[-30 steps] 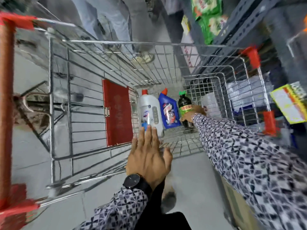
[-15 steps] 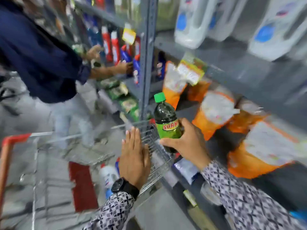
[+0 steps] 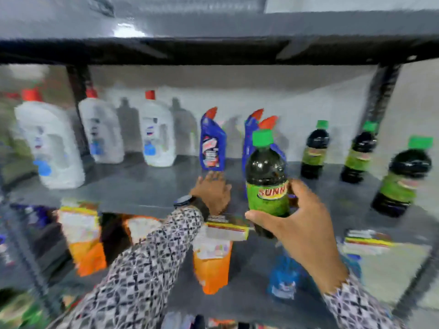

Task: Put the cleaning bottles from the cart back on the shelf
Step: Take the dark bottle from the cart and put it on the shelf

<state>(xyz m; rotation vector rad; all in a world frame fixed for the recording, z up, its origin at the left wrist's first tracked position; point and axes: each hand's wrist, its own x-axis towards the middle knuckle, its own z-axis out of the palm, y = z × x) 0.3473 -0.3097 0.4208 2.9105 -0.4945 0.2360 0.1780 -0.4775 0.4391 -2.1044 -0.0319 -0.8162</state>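
Observation:
My right hand (image 3: 301, 224) grips a dark bottle (image 3: 266, 176) with a green cap and green label, held upright in front of the grey shelf (image 3: 147, 188). My left hand (image 3: 212, 192) lies flat on the shelf board near its front edge, fingers spread, holding nothing. On the shelf stand three white bottles with red caps (image 3: 156, 136), blue angled-neck bottles (image 3: 212, 143), and three more dark green-capped bottles (image 3: 314, 150) to the right. The cart is out of view.
A shelf board (image 3: 213, 51) runs overhead. Below the grey shelf sit orange pouches (image 3: 211, 264), a blue pack (image 3: 283, 279) and yellow price tags (image 3: 225, 230). Dark uprights (image 3: 382, 96) frame the bay. Bare shelf surface lies between the blue bottles and the dark ones.
The view swung up from the cart to the shelf. My right hand lifted the dark bottle out of the cart and up to shelf height; my left hand moved from the cart rim onto the shelf.

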